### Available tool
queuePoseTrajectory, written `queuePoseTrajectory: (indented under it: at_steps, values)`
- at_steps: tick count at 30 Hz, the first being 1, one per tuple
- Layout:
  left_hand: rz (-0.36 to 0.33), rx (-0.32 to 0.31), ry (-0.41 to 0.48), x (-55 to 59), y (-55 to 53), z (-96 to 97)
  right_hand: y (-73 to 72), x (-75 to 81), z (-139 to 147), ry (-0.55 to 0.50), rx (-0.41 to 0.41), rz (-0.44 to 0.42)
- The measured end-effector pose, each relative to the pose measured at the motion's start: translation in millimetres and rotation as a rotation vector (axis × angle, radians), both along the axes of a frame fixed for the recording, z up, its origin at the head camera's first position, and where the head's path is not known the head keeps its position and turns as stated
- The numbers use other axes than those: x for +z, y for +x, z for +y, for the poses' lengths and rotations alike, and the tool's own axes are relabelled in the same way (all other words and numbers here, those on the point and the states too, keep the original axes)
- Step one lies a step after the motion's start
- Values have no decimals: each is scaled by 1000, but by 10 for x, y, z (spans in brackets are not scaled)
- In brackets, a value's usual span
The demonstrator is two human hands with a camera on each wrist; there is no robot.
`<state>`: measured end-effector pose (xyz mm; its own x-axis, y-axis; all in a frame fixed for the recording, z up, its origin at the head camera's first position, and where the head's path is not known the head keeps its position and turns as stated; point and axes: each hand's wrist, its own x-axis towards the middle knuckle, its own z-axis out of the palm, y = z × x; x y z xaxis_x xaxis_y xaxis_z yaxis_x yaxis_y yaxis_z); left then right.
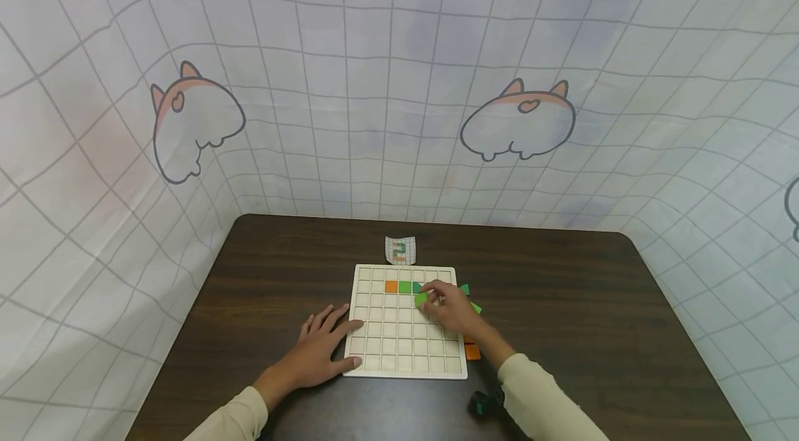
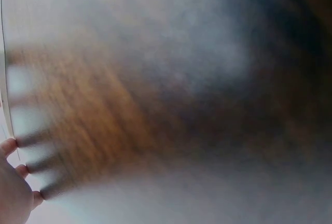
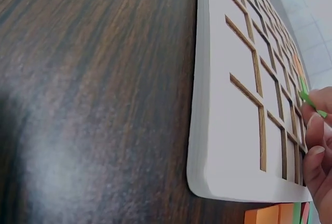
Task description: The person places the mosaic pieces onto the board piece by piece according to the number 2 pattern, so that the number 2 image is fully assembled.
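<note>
A pale grid board (image 1: pixel 396 344) with square cells lies on the dark wooden table. In its upper part sit an orange square tile (image 1: pixel 391 286), a green square tile (image 1: pixel 405 286) and a darker green tile (image 1: pixel 417 286), side by side. My right hand (image 1: pixel 451 309) pinches a light green tile (image 1: pixel 421 299) just below that row; the right wrist view shows this green tile (image 3: pixel 306 98) tilted between thumb and fingers. My left hand (image 1: pixel 321 351) rests spread at the board's left edge, thumb and forefinger on its rim. In the left wrist view, only its fingertips (image 2: pixel 8 147) show.
A small card (image 1: pixel 400 250) with a coloured figure on a grid lies beyond the board. Along the board's right side are loose tiles, including an orange one (image 1: pixel 472 352) and a green one (image 1: pixel 465 289). A black object (image 1: pixel 485 403) is near the right sleeve. White gridded cloth (image 1: pixel 399 115) surrounds the table.
</note>
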<state>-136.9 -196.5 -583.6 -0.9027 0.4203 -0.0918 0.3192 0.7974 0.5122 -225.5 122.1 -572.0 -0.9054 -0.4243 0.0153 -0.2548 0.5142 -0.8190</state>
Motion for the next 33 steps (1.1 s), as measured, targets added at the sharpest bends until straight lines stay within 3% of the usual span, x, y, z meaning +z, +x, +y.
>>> queuePoseTrajectory:
  at_steps: [33]
  values:
    - [-6,-2,17,3,7,8,-13,0,-71,141,-64,35]
